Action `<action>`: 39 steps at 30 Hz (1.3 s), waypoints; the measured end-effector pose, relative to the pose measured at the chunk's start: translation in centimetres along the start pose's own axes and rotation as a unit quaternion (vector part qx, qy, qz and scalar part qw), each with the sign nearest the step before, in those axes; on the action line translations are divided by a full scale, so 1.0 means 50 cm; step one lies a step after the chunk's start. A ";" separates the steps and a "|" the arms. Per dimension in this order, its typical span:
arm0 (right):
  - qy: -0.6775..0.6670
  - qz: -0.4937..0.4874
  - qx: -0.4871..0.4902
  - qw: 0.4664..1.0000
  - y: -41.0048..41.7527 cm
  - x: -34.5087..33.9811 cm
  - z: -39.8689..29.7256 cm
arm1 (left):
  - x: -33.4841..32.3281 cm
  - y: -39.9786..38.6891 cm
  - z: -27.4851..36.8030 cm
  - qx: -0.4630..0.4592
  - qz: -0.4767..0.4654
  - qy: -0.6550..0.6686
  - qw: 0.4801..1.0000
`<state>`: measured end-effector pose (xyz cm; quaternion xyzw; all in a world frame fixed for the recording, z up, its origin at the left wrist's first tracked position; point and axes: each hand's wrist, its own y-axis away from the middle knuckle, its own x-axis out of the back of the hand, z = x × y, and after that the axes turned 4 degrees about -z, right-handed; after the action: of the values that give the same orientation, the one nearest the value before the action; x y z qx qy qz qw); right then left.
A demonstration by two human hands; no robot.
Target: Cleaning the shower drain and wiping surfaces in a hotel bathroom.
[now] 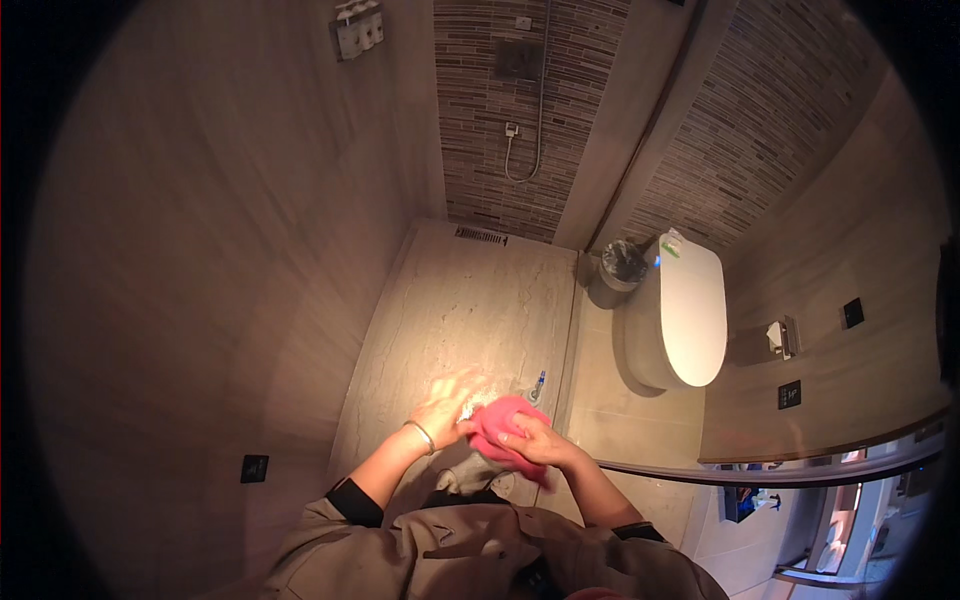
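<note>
A crumpled pink cloth (504,424) is gripped by my right hand (534,441), with its loose end hanging down and blurred. My left hand (444,405), a metal bangle at its wrist, is beside it with spread fingers and brightly lit. Its thumb is close to the cloth's left edge; whether they touch I cannot tell. Just past the cloth, a small object with a blue tip (540,379), perhaps a bottle, is partly hidden by it. Below my hands my light-coloured shoes (476,474) show in part on the stone-look floor (465,315).
A toilet with a white shut lid (694,315) stands on the right, a lined waste bin (619,274) beside it. A floor drain (481,236) lies under the shower hose (541,97). A tissue holder (781,337) is on the right wall; a curved edge (660,476) crosses the lower right.
</note>
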<state>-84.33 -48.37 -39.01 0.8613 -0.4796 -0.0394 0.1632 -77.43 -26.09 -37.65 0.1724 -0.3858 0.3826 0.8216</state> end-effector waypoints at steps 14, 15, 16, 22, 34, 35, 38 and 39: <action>0.426 0.125 -0.013 0.896 -0.001 0.200 -0.077 | 0.141 -0.199 -0.027 -0.115 -0.122 -0.048 0.985; 0.323 0.211 0.091 0.918 -0.018 0.212 -0.057 | 0.147 -0.220 -0.040 -0.115 -0.116 -0.050 0.985; 0.109 0.220 -0.007 0.969 -0.060 0.217 -0.065 | 0.158 -0.242 -0.062 -0.043 -0.075 0.099 0.991; -0.057 0.335 0.170 0.925 -0.353 0.123 -0.222 | 0.184 -0.342 -0.171 -0.041 -0.105 0.549 0.828; 0.125 0.410 0.085 0.899 -0.715 0.145 -0.381 | 0.274 -0.566 -0.583 0.010 -0.407 0.820 0.403; 0.127 0.414 0.090 0.897 -0.735 0.178 -0.381 | 0.303 -0.574 -0.571 0.056 -0.373 0.835 0.400; 0.325 0.435 0.146 0.827 -0.774 0.283 -0.374 | 0.293 -0.644 -0.548 0.037 -0.387 0.781 0.489; 0.322 0.442 0.147 0.824 -0.783 0.318 -0.379 | 0.314 -0.649 -0.505 0.105 -0.305 0.730 0.603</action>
<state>-39.69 -38.04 -32.18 0.5347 -0.7294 0.3871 0.1796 -33.60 -24.71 -41.48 0.0285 0.4595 0.1461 0.8756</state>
